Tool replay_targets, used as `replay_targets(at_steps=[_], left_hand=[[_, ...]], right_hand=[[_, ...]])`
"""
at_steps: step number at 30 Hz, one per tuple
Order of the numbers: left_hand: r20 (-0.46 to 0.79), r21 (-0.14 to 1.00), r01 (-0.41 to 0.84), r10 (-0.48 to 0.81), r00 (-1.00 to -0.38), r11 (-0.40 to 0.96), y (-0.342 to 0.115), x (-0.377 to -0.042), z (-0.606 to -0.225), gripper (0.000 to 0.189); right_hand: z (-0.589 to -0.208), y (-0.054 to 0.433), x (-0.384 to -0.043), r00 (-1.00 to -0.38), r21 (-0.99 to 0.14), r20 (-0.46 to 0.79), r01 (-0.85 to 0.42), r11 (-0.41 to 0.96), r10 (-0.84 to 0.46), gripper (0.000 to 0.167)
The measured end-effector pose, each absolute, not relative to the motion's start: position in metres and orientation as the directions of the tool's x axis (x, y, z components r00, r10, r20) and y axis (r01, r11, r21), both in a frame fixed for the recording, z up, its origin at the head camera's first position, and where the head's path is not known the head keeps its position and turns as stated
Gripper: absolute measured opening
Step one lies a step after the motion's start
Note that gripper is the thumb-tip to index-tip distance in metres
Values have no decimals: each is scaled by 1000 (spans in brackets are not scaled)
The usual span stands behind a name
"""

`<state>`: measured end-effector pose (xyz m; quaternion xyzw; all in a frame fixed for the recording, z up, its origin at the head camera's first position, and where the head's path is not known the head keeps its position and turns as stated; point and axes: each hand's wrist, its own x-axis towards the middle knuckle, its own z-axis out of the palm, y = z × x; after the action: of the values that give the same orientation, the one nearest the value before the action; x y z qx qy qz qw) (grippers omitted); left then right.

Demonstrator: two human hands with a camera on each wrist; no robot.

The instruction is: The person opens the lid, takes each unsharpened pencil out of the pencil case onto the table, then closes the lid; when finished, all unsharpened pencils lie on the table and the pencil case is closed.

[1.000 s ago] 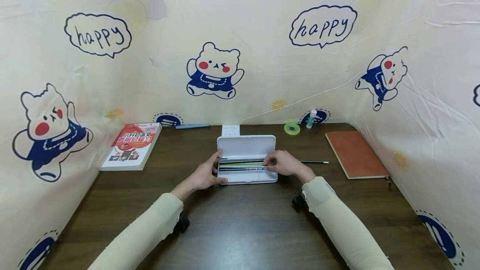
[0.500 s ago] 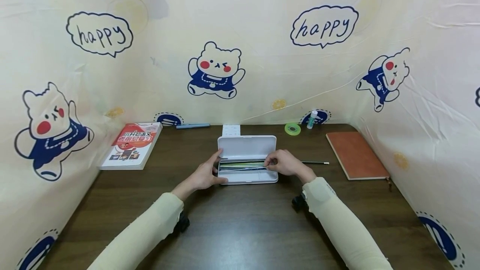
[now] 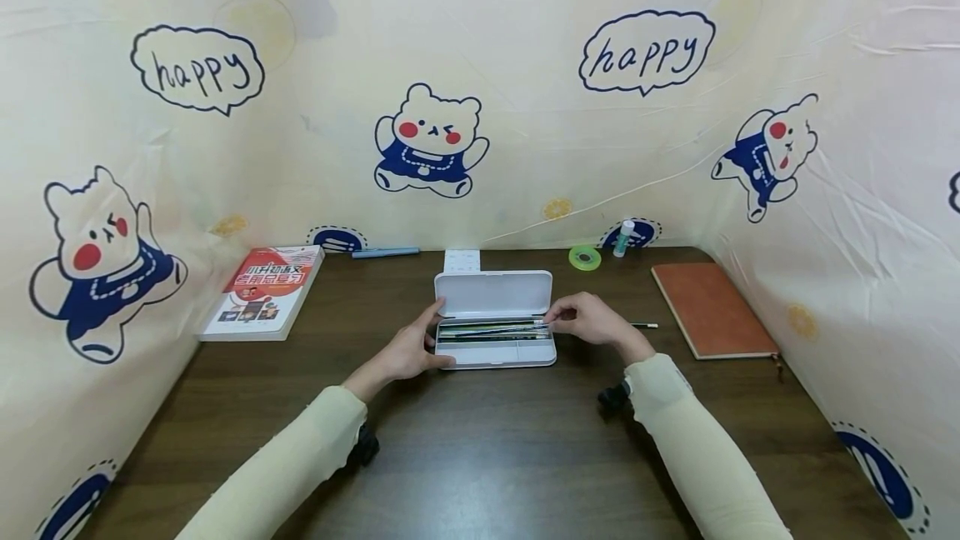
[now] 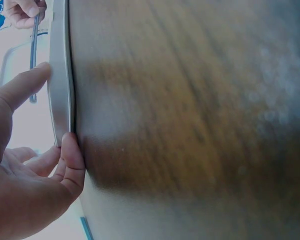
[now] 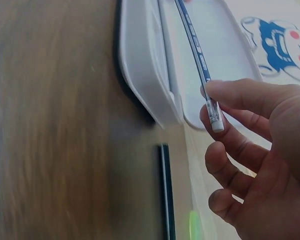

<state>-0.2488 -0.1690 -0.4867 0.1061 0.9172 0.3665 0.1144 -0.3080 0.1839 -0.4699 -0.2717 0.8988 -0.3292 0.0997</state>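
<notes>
A white pencil case [image 3: 493, 293] stands with its lid up, several pencils [image 3: 480, 332] lying inside. My left hand [image 3: 408, 350] grips its left end, the thumb at the front edge and the other fingers around the side; the left wrist view has this hand [image 4: 35, 165] against the case wall. At the case's right end, my right hand [image 3: 588, 321] pinches a blue-and-white pencil [image 5: 194, 47] near its white eraser end, between thumb and fingertips. That pencil slants over the case, its far end out of sight in the right wrist view.
A dark pencil [image 3: 645, 325] lies on the table right of the case, partly behind my right hand. Around the back are a book [image 3: 262, 290], a blue pen [image 3: 385, 253], a white paper piece [image 3: 461, 260], green tape [image 3: 584, 257], a glue stick [image 3: 622, 238] and a brown notebook [image 3: 712, 309].
My right hand has shifted right, from over the case to its right end, and more of the pencils inside shows. The left hand and the case stay where they were.
</notes>
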Motion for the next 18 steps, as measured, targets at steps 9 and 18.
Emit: replay_targets(at_steps=[9, 18], left_hand=[[-119, 696, 127, 288, -950, 707, -169, -249, -487, 108], [-117, 696, 133, 294, -949, 705, -169, -249, -486, 107]], right_hand=[[-464, 224, -308, -859, -665, -2, -381, 642, -513, 9], [-460, 267, -304, -905, -641, -11, -321, 698, -426, 10]])
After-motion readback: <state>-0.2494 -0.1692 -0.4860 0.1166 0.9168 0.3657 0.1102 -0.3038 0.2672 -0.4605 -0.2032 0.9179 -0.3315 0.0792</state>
